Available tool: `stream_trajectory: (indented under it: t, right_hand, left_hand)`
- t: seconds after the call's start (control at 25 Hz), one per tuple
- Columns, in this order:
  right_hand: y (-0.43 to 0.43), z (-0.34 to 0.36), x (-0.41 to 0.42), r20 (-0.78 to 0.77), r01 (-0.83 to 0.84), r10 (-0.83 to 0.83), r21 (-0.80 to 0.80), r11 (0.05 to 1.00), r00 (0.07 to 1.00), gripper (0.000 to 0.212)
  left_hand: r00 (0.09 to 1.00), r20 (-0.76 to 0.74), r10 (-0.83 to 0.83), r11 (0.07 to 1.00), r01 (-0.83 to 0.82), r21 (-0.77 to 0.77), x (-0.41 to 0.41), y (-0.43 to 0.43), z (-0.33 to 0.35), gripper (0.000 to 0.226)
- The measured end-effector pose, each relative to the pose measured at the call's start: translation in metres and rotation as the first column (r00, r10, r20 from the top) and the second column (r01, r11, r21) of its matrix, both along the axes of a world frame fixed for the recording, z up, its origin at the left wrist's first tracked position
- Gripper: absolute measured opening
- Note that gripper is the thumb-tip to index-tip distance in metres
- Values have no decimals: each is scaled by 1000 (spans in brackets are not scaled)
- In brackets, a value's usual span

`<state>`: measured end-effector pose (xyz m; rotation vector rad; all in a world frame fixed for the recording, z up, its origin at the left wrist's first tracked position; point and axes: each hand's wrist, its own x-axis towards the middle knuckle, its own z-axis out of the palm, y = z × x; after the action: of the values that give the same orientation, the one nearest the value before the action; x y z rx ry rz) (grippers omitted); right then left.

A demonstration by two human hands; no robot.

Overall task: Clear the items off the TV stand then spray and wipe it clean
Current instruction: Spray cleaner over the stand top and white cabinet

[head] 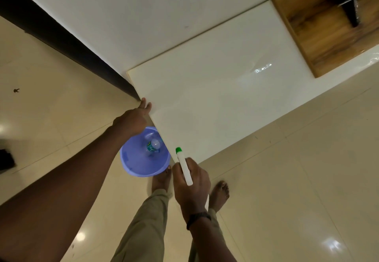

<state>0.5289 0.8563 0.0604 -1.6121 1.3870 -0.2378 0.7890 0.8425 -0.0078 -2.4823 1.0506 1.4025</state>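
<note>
The TV stand's glossy white top (215, 97) runs diagonally across the view, and its visible white part is bare. My left hand (135, 119) rests on the stand's near left corner, fingers curled over the edge. My right hand (191, 183) is closed around a white tube-shaped item with a green cap (183, 164), held just off the stand's front edge. A purple plastic basin (139, 166) sits on the floor below the corner, with a clear plastic bottle (153, 145) standing in it.
A wooden panel section (320, 31) lies at the stand's far right, with a dark object above it. The white wall (143, 11) and a dark skirting (61, 36) run behind. Glossy beige floor tiles (297, 169) surround my bare feet (219, 194).
</note>
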Motion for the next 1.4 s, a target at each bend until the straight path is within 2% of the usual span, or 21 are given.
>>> stream_trajectory:
  t: [0.12,0.24,0.36,0.48,0.56,0.6,0.76,0.88,0.96,1.08,1.2,1.32,1.4]
  right_hand:
    - [22,-3,-27,30,1,2,-80,997,1000,23]
    - [38,-7,-50,-38,-1,-2,-66,998,999,22]
    - [51,-12,-73,-111,31,-38,-64,997,993,32]
    - [57,-14,-93,-108,47,-59,-106,993,992,20]
    - [55,-20,-104,-101,90,-97,-74,993,990,18]
    - [53,-25,-109,-114,109,-114,-47,993,987,20]
    - [48,-42,-128,-143,99,-99,-8,995,985,20]
    - [49,-44,-140,-24,91,-91,-9,996,996,12]
    - [50,-48,-152,22,79,-79,10,997,997,12]
    - [54,-57,-171,88,71,-86,161,984,992,21]
    - [55,-77,-196,170,83,-138,297,951,976,30]
    - [54,-95,-218,169,36,-88,288,957,982,29]
    - [56,-105,-227,120,5,-38,264,964,992,38]
  left_hand:
    - [1000,21,-16,1000,15,24,-8,-2,-3,73]
    - [999,42,-27,998,25,50,-15,-4,-4,73]
    - [997,56,-56,996,52,68,-18,-6,-2,75]
    - [970,195,-142,988,128,82,-25,-6,-3,67]
    - [936,326,-135,991,136,22,-40,-5,-5,67]
    - [931,347,-112,990,133,-37,-52,-5,-8,72]
    - [938,304,-170,953,235,-191,-107,-3,-21,86]
    - [952,266,-149,943,218,-253,-130,0,-29,83]
    - [943,270,-193,921,269,-281,-143,-2,-31,83]
    - [908,235,-347,897,395,-200,-162,-11,-37,92]
    - [903,125,-412,904,422,-66,-175,-16,-48,105]
    - [903,117,-414,910,414,21,-178,-22,-54,107]
    - [908,118,-402,916,400,42,-179,-24,-54,107]
